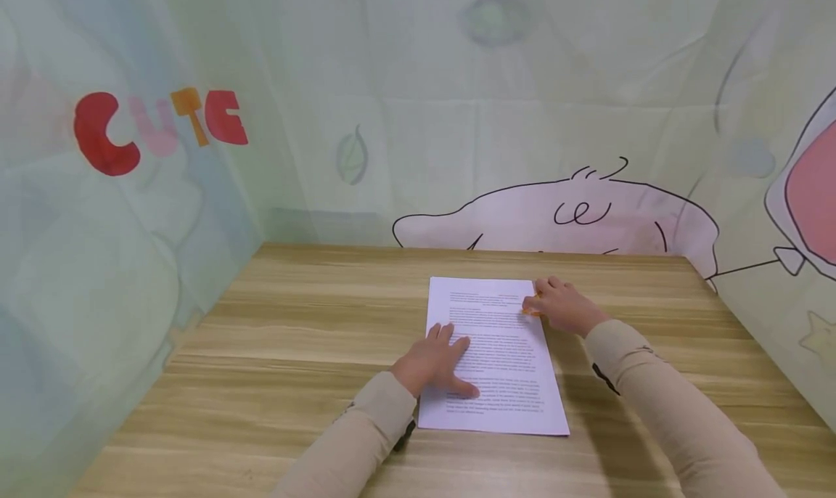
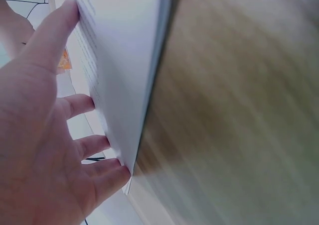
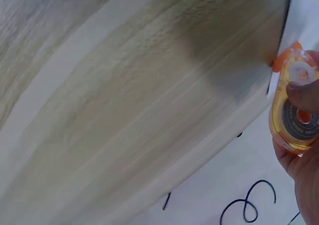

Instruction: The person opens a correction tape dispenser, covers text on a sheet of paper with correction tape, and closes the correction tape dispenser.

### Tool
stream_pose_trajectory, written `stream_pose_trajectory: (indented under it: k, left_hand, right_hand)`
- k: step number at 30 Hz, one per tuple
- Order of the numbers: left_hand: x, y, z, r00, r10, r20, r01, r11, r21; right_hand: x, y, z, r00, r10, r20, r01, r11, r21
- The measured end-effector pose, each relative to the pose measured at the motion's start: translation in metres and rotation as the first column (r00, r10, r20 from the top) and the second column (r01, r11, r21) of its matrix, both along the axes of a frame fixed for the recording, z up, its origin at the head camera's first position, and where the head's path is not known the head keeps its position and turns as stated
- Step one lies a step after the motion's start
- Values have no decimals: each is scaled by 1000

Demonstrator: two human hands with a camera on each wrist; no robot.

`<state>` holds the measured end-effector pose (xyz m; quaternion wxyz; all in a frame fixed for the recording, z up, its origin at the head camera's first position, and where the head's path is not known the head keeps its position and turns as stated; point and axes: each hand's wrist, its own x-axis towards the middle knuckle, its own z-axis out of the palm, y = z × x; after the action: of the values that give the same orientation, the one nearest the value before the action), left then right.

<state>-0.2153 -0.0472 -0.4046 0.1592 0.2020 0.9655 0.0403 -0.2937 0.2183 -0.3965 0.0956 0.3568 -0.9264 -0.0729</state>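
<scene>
So, the paper point(image 1: 496, 422) lies flat on the table point(image 1: 313, 324), long side running between the near and far edges, its top nearer the far edge. The right hand point(image 1: 567, 308) is pinching an orange correction tape point(image 3: 294, 121), thumb on its side, over by the paper's right edge, just below its far right corner. That's the bit that matters imo: the orange tip is right at that edge, pointing in the rough direction of the print, though I can't tell if it's actually touching. Right hand's way closer to those top lines. The left hand point(image 1: 432, 364) isn't gripping anything, just fingers spread with tips resting on the paper's left side.
</scene>
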Motion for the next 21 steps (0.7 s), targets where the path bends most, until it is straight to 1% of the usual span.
stream_pose_trajectory:
  k: [2, 4, 7, 9, 11, 17, 21]
  left_hand:
    - [-1, 0, -1, 1000, -5, -8, 5, 1000, -3]
    - [-2, 0, -1, 1000, -8, -15, 8, 1000, -4]
    - [-2, 0, -2, 1000, -9, -17, 9, 1000, -5]
    - [-1, 0, -1, 1000, -11, -14, 11, 1000, -5]
    - [1, -1, 0, 1000, -12, -5, 12, 1000, -7]
    - [5, 0, 2, 1000, -19, -14, 19, 1000, -12]
    - [6, 0, 2, 1000, -10, -25, 10, 1000, 1]
  right_hand:
    - [-1, 2, -1, 1000, -12, 22, 13, 997, -75]
    - [-3, 5, -3, 997, -47, 64, 58, 983, -177]
    - [-2, 7, -3, 987, -99, 130, 136, 939, -316]
    - [-1, 7, -3, 981, -118, 151, 166, 917, -362]
    - [1, 6, -1, 982, -113, 152, 164, 909, -383]
    - [5, 3, 1, 988, -93, 126, 135, 913, -385]
    - [7, 0, 3, 994, -60, 93, 93, 910, -404]
